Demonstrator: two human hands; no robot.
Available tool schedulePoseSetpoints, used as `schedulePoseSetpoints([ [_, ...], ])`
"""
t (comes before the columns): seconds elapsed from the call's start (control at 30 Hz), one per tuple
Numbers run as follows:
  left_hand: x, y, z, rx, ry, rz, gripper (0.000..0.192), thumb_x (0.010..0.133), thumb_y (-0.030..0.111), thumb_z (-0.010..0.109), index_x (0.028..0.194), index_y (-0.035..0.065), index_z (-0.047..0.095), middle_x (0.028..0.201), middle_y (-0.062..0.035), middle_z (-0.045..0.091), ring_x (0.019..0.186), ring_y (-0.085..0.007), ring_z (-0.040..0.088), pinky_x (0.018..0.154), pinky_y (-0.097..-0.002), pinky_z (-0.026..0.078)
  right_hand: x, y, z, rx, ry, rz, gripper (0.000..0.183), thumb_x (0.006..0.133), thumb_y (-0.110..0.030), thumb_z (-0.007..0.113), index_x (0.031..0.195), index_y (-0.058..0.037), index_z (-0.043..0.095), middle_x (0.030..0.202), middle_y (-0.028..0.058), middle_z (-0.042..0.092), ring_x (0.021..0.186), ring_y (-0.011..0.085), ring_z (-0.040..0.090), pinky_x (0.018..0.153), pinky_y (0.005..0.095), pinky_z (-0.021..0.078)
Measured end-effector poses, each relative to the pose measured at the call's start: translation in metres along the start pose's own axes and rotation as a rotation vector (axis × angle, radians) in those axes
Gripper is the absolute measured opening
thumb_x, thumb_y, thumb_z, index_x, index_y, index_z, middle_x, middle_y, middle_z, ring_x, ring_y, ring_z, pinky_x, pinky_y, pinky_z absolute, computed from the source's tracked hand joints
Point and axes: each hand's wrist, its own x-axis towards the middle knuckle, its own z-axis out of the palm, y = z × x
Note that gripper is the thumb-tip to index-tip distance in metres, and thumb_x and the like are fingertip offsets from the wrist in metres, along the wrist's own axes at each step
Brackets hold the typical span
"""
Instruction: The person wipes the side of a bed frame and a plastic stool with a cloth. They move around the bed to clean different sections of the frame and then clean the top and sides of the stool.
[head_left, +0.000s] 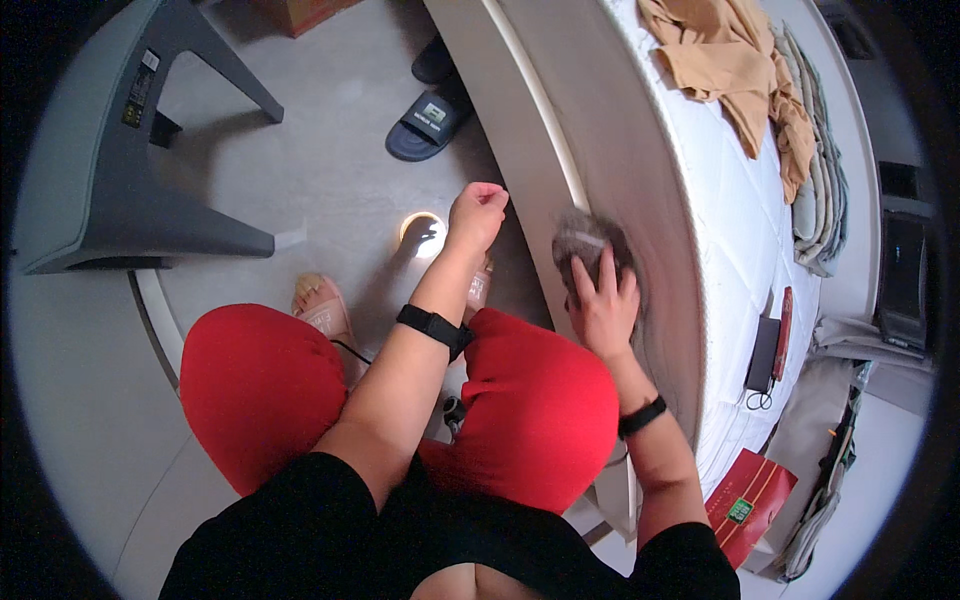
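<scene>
My right hand (606, 304) presses a dark grey cloth (583, 244), blurred, against the side of the bed frame (600, 97). Its fingers are spread over the cloth, and dark streaks show on the frame's surface just below. Above the floor, beside the bed's lower edge, my left hand (480, 214) is curled into a loose fist, with nothing visible in it. The white mattress (739, 217) lies to the right of the frame. A pale strip (544, 94) runs lengthwise along the frame's side and ends near the cloth.
A grey plastic stool (97, 150) lies at the left. Dark slides (424, 131) sit by the bed. Near my feet is a bright round disc (424, 235) on the floor. The mattress holds tan clothing (720, 67), folded clothes (817, 165), a black box (763, 352) and a red bag (750, 502).
</scene>
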Motion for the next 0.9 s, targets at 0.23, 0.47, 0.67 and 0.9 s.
schedulePoseSetpoints([
  [0.23, 0.0, -0.003, -0.009, -0.147, 0.066, -0.142, 0.026, 0.093, 0.021, 0.061, 0.113, 0.0045, 0.059, 0.098, -0.0037, 0.063, 0.078, -0.0133, 0.059, 0.069, -0.0265, 0.049, 0.177, -0.016, 0.045, -0.06, 0.237, -0.121, 0.038, 0.08, -0.022, 0.06, 0.118, -0.0233, 0.063, 0.134, 0.0156, 0.05, 0.104, 0.0368, 0.052, 0.075, 0.0442, 0.0481],
  [0.47, 0.017, -0.013, -0.023, -0.177, 0.136, -0.118, 0.022, 0.092, 0.019, 0.061, 0.108, 0.0037, 0.06, 0.095, -0.0045, 0.063, 0.077, -0.0161, 0.06, 0.067, -0.0282, 0.047, 0.347, -0.057, 0.032, -0.186, 0.206, -0.156, 0.024, 0.088, -0.021, 0.051, 0.103, -0.0132, 0.068, 0.128, 0.0183, 0.05, 0.109, 0.0333, 0.048, 0.087, 0.0438, 0.0415],
  [0.67, 0.029, -0.004, -0.028, -0.261, 0.251, -0.049, 0.022, 0.091, 0.017, 0.061, 0.109, 0.0041, 0.06, 0.095, -0.0047, 0.063, 0.076, -0.0146, 0.059, 0.064, -0.0282, 0.048, 0.284, -0.035, 0.046, -0.442, 0.001, -0.407, 0.03, 0.083, -0.028, 0.057, 0.111, -0.021, 0.063, 0.13, 0.0111, 0.052, 0.107, 0.031, 0.052, 0.079, 0.0441, 0.0463],
  [0.9, 0.035, 0.005, -0.034, -0.321, 0.277, -0.038, 0.022, 0.091, 0.016, 0.061, 0.11, 0.0035, 0.06, 0.093, -0.0044, 0.062, 0.074, -0.0131, 0.059, 0.063, -0.0262, 0.049, 0.033, 0.006, 0.017, -0.444, -0.283, -0.629, 0.042, 0.088, -0.029, 0.048, 0.125, -0.0119, 0.058, 0.138, 0.0189, 0.047, 0.106, 0.0432, 0.046, 0.076, 0.0554, 0.044],
])
